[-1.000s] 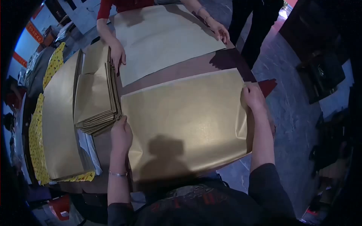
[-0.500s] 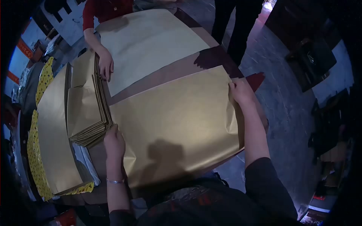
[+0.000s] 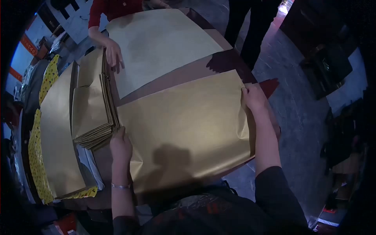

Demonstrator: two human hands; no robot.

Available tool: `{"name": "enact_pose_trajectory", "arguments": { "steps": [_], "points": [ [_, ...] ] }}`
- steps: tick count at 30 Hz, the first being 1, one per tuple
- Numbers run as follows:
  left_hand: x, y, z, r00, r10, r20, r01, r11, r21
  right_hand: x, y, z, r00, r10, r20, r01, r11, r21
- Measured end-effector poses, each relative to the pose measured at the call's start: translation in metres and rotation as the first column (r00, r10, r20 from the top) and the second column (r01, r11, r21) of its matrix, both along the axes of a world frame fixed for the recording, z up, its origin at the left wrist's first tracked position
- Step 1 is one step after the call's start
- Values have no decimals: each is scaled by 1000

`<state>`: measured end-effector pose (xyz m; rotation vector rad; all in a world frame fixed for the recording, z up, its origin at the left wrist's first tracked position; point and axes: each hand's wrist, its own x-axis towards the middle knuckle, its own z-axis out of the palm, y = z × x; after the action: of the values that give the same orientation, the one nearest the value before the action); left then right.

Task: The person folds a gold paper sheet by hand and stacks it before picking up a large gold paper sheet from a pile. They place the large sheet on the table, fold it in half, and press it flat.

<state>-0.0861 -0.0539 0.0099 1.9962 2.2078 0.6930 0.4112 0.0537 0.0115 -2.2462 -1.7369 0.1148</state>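
A large sheet of gold paper spreads across the near part of the table, its near edge curving down toward my body. My left hand pinches its left edge, close to the folded stack. At the far right corner, the fingers of my right hand are closed on the sheet's edge. The paper is creased beside both hands, and a head-shaped shadow falls on it. Just left of my left hand lies a stack of folded gold paper, several layers thick.
Beyond the gold sheet lies a pale sheet. A co-worker's hand hovers by its left edge. More flat gold paper lies at far left over yellow patterned wrapping. Another person's dark-clad legs stand beyond the table's right side.
The co-worker's hand has lifted from the folded stack toward the pale sheet, fingers spreading. My hands keep their hold on the gold paper; the whole view has shifted slightly.
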Motion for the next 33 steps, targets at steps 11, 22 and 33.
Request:
{"name": "enact_pose_trajectory", "arguments": {
  "steps": [11,22,33],
  "points": [
    [-4,0,-6,998,32,59,-32,999,-6,-2,4,5,998,-63,11,63,992,-108],
    [-1,-1,5,993,108,-53,-114,983,-141,12,8,-16,990,143,16,-143,974,177],
    [-4,0,5,995,102,-6,-102,981,-167,-4,2,10,997,73,-39,-74,997,-9]
  ]
}}
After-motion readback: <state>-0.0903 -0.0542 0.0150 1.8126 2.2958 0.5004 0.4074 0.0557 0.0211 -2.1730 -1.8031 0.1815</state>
